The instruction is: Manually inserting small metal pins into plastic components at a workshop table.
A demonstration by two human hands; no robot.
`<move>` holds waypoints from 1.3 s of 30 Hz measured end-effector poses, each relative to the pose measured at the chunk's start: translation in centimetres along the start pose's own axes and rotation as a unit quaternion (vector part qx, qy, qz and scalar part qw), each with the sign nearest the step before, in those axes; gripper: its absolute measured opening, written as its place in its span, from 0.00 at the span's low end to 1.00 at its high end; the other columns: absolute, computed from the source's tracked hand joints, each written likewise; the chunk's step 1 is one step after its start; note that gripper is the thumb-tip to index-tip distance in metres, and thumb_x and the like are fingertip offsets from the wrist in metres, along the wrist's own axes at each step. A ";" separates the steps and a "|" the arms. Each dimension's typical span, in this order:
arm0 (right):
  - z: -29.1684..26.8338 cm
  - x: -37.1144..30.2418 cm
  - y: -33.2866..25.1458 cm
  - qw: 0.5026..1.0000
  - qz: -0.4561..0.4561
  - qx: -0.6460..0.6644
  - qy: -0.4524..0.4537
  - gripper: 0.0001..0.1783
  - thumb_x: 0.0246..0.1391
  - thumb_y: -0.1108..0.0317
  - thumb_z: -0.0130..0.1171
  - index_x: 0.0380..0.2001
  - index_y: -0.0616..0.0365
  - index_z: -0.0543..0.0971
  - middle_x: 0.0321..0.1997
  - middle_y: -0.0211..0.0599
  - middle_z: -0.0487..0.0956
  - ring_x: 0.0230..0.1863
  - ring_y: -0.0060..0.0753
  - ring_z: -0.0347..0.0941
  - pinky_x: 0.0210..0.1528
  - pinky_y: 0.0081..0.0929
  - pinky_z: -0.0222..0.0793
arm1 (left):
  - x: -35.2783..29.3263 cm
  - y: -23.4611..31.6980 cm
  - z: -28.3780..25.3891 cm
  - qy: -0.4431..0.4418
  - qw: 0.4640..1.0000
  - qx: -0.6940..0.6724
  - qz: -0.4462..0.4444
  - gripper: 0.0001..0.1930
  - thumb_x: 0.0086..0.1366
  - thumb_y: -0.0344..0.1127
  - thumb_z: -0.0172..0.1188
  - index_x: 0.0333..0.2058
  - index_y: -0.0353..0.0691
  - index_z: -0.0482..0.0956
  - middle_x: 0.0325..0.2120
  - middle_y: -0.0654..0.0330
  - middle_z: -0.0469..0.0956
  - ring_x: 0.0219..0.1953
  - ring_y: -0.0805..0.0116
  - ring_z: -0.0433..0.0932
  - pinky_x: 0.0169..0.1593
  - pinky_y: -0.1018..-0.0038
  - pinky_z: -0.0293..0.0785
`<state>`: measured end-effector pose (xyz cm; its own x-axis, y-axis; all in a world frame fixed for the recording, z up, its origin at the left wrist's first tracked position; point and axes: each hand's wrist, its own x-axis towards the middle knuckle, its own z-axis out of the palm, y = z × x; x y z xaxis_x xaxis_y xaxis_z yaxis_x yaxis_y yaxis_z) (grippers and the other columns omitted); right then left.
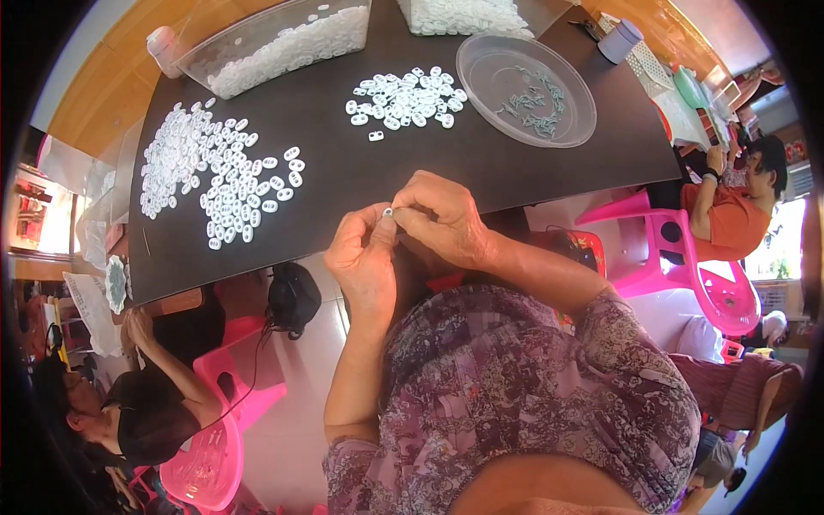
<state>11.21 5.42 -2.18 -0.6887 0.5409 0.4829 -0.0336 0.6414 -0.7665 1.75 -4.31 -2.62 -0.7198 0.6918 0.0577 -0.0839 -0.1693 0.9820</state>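
Note:
At the near edge of the dark table, my two hands meet around one small white oval plastic piece. My left hand pinches it between thumb and forefinger. Beside it, the fingers of my right hand are pressed together at the piece; whether they grip something tiny there is hidden. Ahead lies a pile of small white oval pieces with holes or slots. To its right, a round clear plastic lid or tray bears many small thin grey-green pieces.
Larger piles of white oval pieces spread on the left. Clear bins of white pieces stand at the back, near a lidded cup. Co-workers sit left and right on pink plastic chairs. A black bag hangs below the table edge.

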 end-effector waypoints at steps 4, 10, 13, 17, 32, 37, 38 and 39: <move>0.4 0.3 0.3 1.000 -0.023 0.013 0.011 0.01 0.46 0.78 0.55 0.24 0.62 0.74 0.22 0.34 0.71 0.24 0.29 0.67 0.25 0.25 0.62 | 0.1 -0.5 -0.1 0.004 1.000 -0.012 0.020 0.03 0.55 0.20 0.57 0.30 0.28 0.78 0.21 0.64 0.74 0.19 0.80 0.67 0.22 0.86 0.62; 0.5 1.0 0.5 0.998 -0.056 -0.004 0.005 0.01 0.46 0.77 0.54 0.22 0.62 0.74 0.21 0.35 0.72 0.24 0.33 0.67 0.26 0.29 0.63 | 0.3 0.2 0.1 0.014 0.999 -0.033 0.008 0.03 0.55 0.20 0.58 0.29 0.28 0.78 0.21 0.62 0.75 0.19 0.79 0.68 0.21 0.85 0.62; 0.4 1.4 0.5 0.998 -0.061 -0.013 -0.008 0.02 0.46 0.76 0.54 0.22 0.62 0.74 0.21 0.36 0.72 0.24 0.33 0.68 0.27 0.29 0.63 | 0.6 -0.1 -0.1 0.013 0.999 -0.044 0.000 0.03 0.55 0.20 0.59 0.29 0.27 0.78 0.21 0.62 0.75 0.19 0.79 0.68 0.20 0.84 0.63; 0.4 1.9 0.7 0.999 -0.050 0.007 -0.016 0.06 0.43 0.75 0.55 0.18 0.62 0.70 0.19 0.38 0.71 0.23 0.39 0.67 0.25 0.34 0.63 | 0.8 0.3 0.0 0.022 0.998 -0.053 -0.011 0.03 0.55 0.21 0.59 0.29 0.27 0.78 0.21 0.60 0.76 0.18 0.78 0.69 0.20 0.83 0.63; 0.2 2.5 -0.8 0.999 0.038 0.010 -0.034 0.03 0.46 0.74 0.56 0.24 0.61 0.73 0.22 0.34 0.71 0.22 0.27 0.66 0.24 0.25 0.62 | 1.4 0.7 -0.6 0.014 0.998 -0.055 -0.005 0.05 0.57 0.22 0.57 0.33 0.30 0.78 0.25 0.63 0.76 0.22 0.81 0.70 0.22 0.85 0.65; 0.9 2.5 0.1 1.000 -0.027 -0.003 -0.009 0.05 0.43 0.75 0.56 0.19 0.61 0.70 0.19 0.38 0.70 0.20 0.39 0.67 0.23 0.33 0.62 | 1.4 0.8 -0.5 0.018 0.998 -0.059 0.009 0.04 0.55 0.20 0.58 0.31 0.26 0.78 0.22 0.60 0.76 0.20 0.78 0.70 0.22 0.83 0.65; 1.0 2.5 0.3 0.999 -0.045 -0.007 -0.008 0.06 0.43 0.75 0.56 0.19 0.61 0.69 0.19 0.39 0.69 0.21 0.40 0.66 0.23 0.34 0.62 | 1.3 0.8 -0.5 0.015 0.998 -0.052 0.013 0.04 0.55 0.20 0.58 0.31 0.26 0.78 0.22 0.60 0.76 0.20 0.77 0.70 0.22 0.83 0.65; 1.1 2.5 0.4 0.998 -0.063 -0.011 -0.008 0.06 0.43 0.75 0.56 0.18 0.62 0.69 0.19 0.39 0.69 0.21 0.41 0.66 0.22 0.35 0.61 | 1.3 0.7 -0.5 0.014 0.998 -0.053 0.015 0.04 0.55 0.20 0.58 0.31 0.26 0.78 0.22 0.60 0.76 0.20 0.77 0.70 0.22 0.83 0.65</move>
<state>8.68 6.46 -1.75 -0.6908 0.4468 0.5684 -0.1045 0.7162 -0.6900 0.36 -3.89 -1.95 -0.7421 0.6656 0.0796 -0.1340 -0.2636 0.9553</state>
